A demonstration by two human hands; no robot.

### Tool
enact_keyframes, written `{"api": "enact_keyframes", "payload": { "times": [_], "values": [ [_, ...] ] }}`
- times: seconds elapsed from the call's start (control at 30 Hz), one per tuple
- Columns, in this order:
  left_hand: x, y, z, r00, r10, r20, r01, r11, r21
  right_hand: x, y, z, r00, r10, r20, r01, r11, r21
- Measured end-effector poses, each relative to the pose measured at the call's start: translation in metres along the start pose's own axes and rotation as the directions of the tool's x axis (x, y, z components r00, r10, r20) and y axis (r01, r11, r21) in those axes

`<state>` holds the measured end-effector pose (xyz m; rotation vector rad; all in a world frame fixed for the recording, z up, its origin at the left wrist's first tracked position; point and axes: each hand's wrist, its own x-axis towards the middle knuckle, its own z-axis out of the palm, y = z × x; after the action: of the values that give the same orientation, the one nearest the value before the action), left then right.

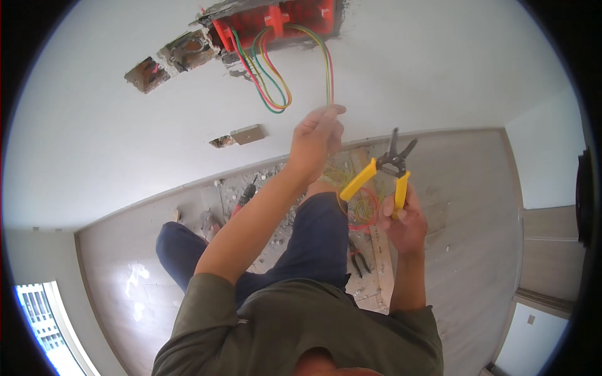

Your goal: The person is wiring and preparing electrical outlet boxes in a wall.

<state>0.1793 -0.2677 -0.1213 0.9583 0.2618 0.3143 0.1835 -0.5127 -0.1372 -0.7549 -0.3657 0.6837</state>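
Observation:
A red junction box [301, 22] is set in the white wall at the top, with green, red and yellow wires [282, 100] looping out of it. My left hand [313, 141] pinches the straight bundle of wires that hangs from the box's right part. My right hand [404, 222] grips one yellow handle of wire strippers [394, 164], whose jaws and handles are spread apart, to the right of and a little below my left hand.
Broken wall openings [145, 74] and a beige plate [248, 133] are on the wall. On the debris-strewn floor lie a red-and-black drill [241, 202], coiled wire [365, 219] and dark pliers [359, 257] around my bent legs. Cabinets [549, 238] stand at the right, a window [44, 319] at the lower left.

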Motion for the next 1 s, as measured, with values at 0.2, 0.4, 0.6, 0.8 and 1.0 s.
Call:
{"api": "enact_keyframes", "payload": {
  "times": [0.2, 0.4, 0.6, 0.8, 1.0],
  "values": [
    [-0.014, 0.012, 0.002, 0.999, 0.005, -0.047, -0.012, 0.989, -0.145, 0.043, -0.006, 0.003, 0.988, 0.152, 0.036, -0.142, 0.971, -0.191],
    [-0.017, 0.024, -0.001, 1.000, -0.017, -0.007, 0.016, 0.989, -0.145, 0.091, -0.012, -0.007, 0.864, 0.325, 0.384, -0.365, 0.930, 0.036],
    [-0.013, 0.031, -0.005, 0.993, -0.116, -0.038, 0.110, 0.984, -0.139, 0.093, 0.004, 0.014, 0.920, 0.070, 0.386, -0.159, 0.966, 0.204],
    [-0.005, 0.033, -0.012, 0.989, -0.149, 0.017, 0.150, 0.983, -0.105, 0.102, 0.010, 0.017, 0.895, 0.075, 0.439, -0.155, 0.977, 0.149],
    [0.000, 0.035, -0.009, 0.989, -0.144, 0.045, 0.149, 0.980, -0.134, 0.103, 0.027, 0.032, 0.961, 0.082, 0.266, -0.108, 0.990, 0.085]
  ]
}}
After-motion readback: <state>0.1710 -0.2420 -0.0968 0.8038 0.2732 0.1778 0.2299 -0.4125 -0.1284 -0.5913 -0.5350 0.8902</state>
